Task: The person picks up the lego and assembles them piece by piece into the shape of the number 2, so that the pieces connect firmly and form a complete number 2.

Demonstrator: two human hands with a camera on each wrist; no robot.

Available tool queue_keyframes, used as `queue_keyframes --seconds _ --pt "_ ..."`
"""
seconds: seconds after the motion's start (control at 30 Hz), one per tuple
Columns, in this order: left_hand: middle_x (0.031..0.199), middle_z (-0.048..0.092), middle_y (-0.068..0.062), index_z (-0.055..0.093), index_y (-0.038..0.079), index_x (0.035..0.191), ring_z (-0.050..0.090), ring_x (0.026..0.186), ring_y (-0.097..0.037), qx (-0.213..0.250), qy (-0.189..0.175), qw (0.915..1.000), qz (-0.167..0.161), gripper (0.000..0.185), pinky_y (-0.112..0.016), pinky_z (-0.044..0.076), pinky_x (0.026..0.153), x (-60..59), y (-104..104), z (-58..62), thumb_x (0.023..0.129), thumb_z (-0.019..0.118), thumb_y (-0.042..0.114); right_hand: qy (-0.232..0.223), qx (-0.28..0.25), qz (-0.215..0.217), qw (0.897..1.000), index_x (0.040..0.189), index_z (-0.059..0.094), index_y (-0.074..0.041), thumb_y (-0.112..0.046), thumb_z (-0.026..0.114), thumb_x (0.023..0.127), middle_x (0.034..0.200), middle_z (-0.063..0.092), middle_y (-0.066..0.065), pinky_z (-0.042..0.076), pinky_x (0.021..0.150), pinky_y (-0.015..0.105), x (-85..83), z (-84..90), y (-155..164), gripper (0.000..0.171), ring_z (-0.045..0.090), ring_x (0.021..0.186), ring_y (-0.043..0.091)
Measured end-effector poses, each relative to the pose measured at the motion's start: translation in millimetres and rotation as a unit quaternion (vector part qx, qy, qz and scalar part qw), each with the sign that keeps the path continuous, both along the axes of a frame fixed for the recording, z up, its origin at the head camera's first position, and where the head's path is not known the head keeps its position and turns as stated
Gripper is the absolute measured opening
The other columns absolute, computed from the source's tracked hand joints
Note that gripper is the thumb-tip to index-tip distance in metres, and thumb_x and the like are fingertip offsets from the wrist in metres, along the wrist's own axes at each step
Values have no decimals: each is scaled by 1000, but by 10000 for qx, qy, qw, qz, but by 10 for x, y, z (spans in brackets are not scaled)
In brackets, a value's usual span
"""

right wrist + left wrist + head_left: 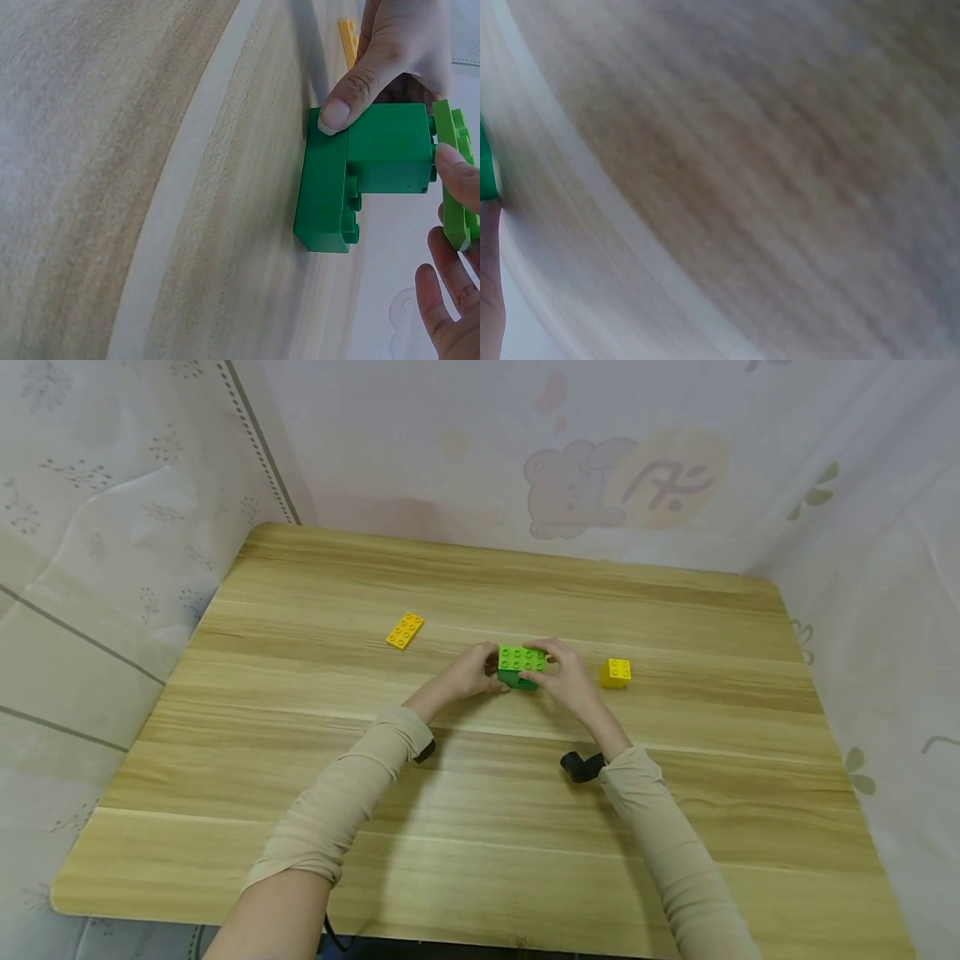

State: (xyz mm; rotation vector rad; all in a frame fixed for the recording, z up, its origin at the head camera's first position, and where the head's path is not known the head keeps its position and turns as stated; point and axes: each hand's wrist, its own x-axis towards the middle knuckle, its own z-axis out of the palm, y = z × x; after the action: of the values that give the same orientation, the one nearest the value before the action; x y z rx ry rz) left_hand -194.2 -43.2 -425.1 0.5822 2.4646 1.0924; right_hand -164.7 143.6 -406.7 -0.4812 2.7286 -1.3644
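Near the middle of the table, both hands are at a small stack of green toy building bricks. A long dark green brick (pixel 322 195) lies at the bottom, with a shorter dark green brick (pixel 390 146) stacked on one end of it. My left hand (pixel 472 672) grips these two from the left, its thumb (pixel 341 109) across their seam. From the right, my right hand (pixel 564 677) pinches a thin light green plate (pixel 520 657) by its edges. The right wrist view shows that plate slightly tilted over the shorter brick's studs.
A flat yellow plate (pixel 405 631) lies on the wooden table (pixel 480 860) to the left of the hands. To their right stands a yellow brick (pixel 615 672). Patterned curtains (pixel 420 443) enclose the table's back and sides.
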Motion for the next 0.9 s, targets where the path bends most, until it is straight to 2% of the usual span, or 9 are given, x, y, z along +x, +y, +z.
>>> queue_keyframes --seconds 0.9 --pt "108 58 -16 53 -4 113 55 96 -24 -18 53 10000 -13 46 -32 48 88 5 4 -1 75 74 9 -332 254 79 9991 121 56 -5 -12 70 79 124 55 14 43 97 41 -23 6 22 44 50 115 27"
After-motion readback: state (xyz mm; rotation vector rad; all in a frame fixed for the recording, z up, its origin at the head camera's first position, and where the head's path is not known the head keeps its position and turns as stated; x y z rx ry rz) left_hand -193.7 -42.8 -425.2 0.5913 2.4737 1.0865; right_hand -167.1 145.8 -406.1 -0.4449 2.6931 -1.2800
